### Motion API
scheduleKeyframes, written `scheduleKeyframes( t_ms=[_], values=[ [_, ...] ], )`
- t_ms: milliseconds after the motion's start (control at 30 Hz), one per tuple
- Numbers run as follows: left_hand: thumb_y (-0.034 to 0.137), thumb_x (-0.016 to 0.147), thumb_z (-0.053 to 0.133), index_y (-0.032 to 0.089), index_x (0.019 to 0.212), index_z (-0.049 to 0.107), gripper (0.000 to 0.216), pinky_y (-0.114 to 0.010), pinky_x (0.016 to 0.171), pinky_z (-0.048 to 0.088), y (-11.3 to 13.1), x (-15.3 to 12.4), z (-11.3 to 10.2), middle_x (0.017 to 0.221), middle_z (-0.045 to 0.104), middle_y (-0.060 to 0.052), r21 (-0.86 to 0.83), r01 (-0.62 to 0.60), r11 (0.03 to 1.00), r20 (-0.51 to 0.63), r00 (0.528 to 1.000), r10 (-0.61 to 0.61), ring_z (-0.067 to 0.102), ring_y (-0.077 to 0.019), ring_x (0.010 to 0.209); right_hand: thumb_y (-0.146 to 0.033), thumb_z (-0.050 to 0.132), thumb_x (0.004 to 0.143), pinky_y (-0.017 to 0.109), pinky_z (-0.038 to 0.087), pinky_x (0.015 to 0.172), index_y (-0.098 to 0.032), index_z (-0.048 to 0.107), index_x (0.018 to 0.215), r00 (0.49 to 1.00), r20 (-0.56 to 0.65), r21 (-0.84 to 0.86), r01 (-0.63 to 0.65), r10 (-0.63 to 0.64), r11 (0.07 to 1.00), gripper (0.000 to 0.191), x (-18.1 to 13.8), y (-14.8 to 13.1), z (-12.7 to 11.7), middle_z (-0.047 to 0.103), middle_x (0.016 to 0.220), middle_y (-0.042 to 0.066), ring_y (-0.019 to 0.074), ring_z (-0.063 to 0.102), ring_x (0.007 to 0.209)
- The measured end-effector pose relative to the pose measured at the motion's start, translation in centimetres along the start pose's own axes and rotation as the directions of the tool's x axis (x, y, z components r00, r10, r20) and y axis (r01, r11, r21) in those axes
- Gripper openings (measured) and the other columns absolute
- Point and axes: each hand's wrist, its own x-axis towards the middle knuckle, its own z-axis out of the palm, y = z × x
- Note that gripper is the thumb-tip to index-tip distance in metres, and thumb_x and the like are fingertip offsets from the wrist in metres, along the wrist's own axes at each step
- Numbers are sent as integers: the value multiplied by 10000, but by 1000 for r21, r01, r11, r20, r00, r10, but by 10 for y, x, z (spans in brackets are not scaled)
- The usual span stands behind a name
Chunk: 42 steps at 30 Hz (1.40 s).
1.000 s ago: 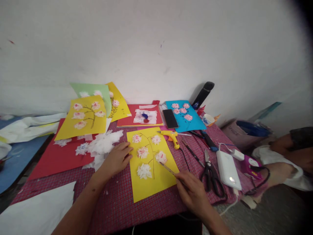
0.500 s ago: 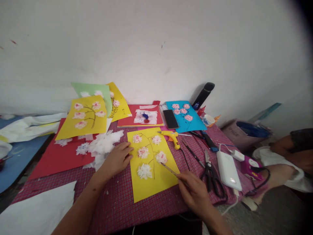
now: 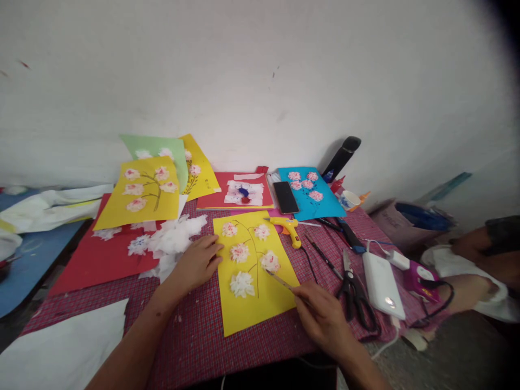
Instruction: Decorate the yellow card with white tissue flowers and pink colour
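Note:
A yellow sheet of paper (image 3: 270, 303) lies on the checked tablecloth before me, with a drawn branch and several crumpled-tissue flowers. My left hand (image 3: 200, 261) rests flat at its left edge, fingers stretched out and touching the paper. In my right hand (image 3: 323, 314) is a thin paintbrush (image 3: 281, 280), pinched between the fingers. Its tip meets the lower edge of the right-hand tissue flower (image 3: 270, 261), which has red dabs. The lowest flower (image 3: 242, 284) at the left is plain white.
A yellow glue gun (image 3: 289, 228), black scissors (image 3: 355, 298) and a white power bank (image 3: 382, 284) lie to the right. Torn white tissue (image 3: 176, 235) is heaped at left. A phone (image 3: 285, 197) and finished-looking flower sheets stand behind. At far right, another person's limbs show.
The whole view has shifted slightly. My right hand and the brush stay nearly in place at the right-hand flower; my left hand remains on the paper's edge.

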Motion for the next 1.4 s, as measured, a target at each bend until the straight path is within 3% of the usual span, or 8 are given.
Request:
scheduleKeyframes(
  t_ms=[167,300,533,667,800,1133,1400],
  values=[
    [302,954,538,227,1183,686,283,-507,1063,481,-2,-1,1,1348,610,-125,-21,7,1000,-10,1000,-7,587,-305,1225,-150,563,947,316,585,682,-246,685,1071,998,-46,-35,34,-35,999,198,23,3,-13,722,887,55,197,708,772],
    [295,951,543,237,1191,680,283,-497,1045,495,0,-1,0,1339,615,-116,-12,10,1000,-12,1000,-10,589,-297,1215,-181,568,958,346,560,736,-238,702,1034,997,-34,-87,64,-67,994,164,74,20,-13,725,902,64,214,697,821],
    [251,942,547,208,1159,681,258,-464,1033,506,7,-1,-7,1322,617,-124,2,1,1000,-6,1000,-1,603,-285,1192,-180,558,926,298,508,780,-198,735,954,999,-28,-172,-34,30,985,180,194,54,34,754,933,73,206,696,867],
    [245,940,551,201,1158,677,256,-465,1028,506,8,-1,-8,1334,611,-129,4,4,1000,-9,1000,-4,600,-288,1197,-163,579,892,284,499,765,-187,747,942,998,-25,-178,-65,61,982,177,230,67,62,772,941,78,210,703,864],
    [245,946,545,208,1155,675,249,-477,1029,501,8,-1,-8,1330,613,-126,7,7,1000,-16,1000,-7,593,-292,1205,-158,594,873,275,495,746,-180,760,914,996,-13,-172,-95,94,981,173,237,78,75,783,924,82,207,707,836],
    [243,941,556,198,1186,681,279,-470,1067,478,8,-1,-6,1365,606,-134,11,23,1000,5,1000,-23,583,-290,1240,-201,589,865,275,504,723,-212,766,889,984,-75,-68,-168,163,984,179,227,95,81,785,880,53,208,720,805],
    [249,937,552,203,1188,686,287,-461,1055,489,8,0,-8,1363,613,-133,27,22,999,17,1000,-23,587,-291,1241,-230,560,836,297,512,728,-200,762,858,971,-119,72,-201,208,977,205,219,85,68,771,858,56,214,703,796]
  ],
)
